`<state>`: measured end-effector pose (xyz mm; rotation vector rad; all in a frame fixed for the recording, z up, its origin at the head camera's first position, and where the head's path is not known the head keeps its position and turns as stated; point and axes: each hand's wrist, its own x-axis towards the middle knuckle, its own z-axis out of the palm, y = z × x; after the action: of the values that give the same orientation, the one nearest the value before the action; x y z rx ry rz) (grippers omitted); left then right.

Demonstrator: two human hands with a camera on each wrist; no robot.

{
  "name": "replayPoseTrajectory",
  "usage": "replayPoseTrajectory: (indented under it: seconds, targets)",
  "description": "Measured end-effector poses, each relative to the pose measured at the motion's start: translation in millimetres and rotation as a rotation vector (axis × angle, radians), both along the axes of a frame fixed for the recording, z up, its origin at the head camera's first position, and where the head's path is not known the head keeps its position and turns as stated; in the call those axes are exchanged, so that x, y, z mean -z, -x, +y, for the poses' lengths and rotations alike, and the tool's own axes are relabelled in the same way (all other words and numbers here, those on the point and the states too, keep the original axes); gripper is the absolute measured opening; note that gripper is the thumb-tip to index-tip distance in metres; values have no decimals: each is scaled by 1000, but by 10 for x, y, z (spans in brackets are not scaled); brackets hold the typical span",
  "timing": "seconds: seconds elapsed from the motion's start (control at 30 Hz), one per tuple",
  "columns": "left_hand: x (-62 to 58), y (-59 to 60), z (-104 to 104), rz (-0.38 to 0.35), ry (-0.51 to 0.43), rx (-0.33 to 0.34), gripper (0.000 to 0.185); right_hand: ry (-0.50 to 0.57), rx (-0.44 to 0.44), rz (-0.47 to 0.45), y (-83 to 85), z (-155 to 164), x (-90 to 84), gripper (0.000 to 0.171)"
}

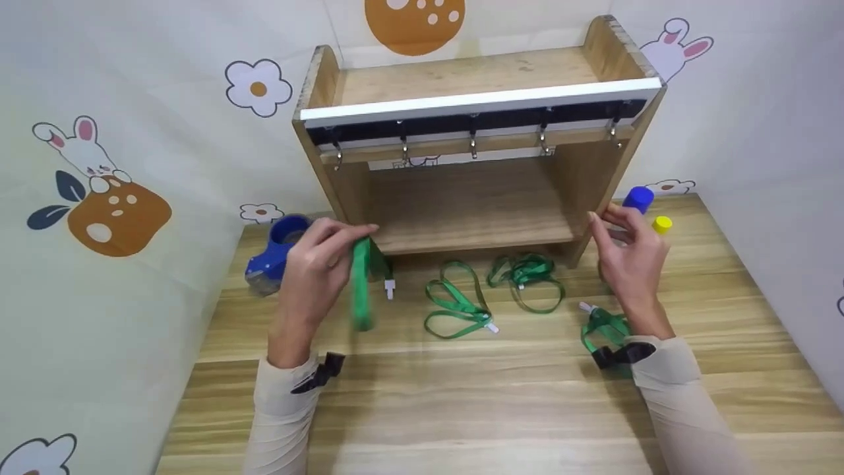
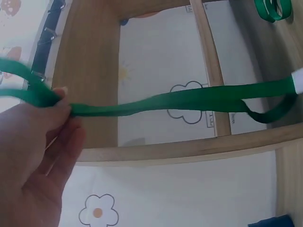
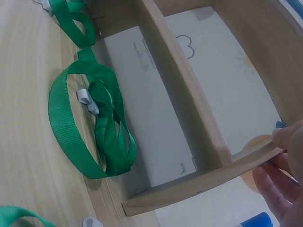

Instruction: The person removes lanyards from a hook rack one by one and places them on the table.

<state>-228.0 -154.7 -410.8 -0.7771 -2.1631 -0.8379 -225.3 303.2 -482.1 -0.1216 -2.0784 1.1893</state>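
Note:
My left hand (image 1: 315,267) pinches a green lanyard (image 1: 361,284) between thumb and fingers, in front of the left side of a wooden shelf (image 1: 475,201). In the left wrist view the lanyard's ribbon (image 2: 199,99) stretches away from the fingertips to a white clip (image 2: 298,80). My right hand (image 1: 630,254) grips the front edge of the shelf's right side panel, thumb on one face and fingers on the other, as the right wrist view shows at the panel (image 3: 203,184). Several metal hooks (image 1: 473,145) line the dark strip under the shelf's top.
More green lanyards lie on the table: one looped in the middle (image 1: 469,307), one bundled (image 1: 533,267) by the shelf, one (image 1: 603,323) beside my right wrist. A blue tape dispenser (image 1: 267,260) stands left; a blue-topped object (image 1: 638,198) and a yellow-topped one (image 1: 662,225) stand right.

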Motion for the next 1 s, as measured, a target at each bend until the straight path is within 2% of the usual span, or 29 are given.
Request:
replayPoseTrajectory:
  seconds: [0.1,0.17,0.23,0.37,0.57,0.7,0.87,1.0]
  targets:
    - [-42,-40,-32,-73,115,-15,25,5,2,-16,-6,-6,-5,35]
    - [-67,-54,-67,-121,145,-25,23,8,2,-25,-8,-8,-9,35]
    - [-89,-62,-110,-156,155,-31,19,11,-1,-29,-8,-7,-11,36]
    - [-113,-63,-197,-180,155,-33,7,18,-4,-38,-11,-9,-19,36]
    - [-118,-78,-258,-244,159,-28,12,27,-3,-42,-16,-3,-11,36]
    - [-123,-97,-264,-233,160,-13,12,24,-4,-32,-14,4,-5,35]
    - [-195,-149,-220,-177,135,23,11,10,-6,9,-4,11,7,35]
    - [-290,-249,-168,-159,62,39,17,2,-2,-2,0,5,11,35]
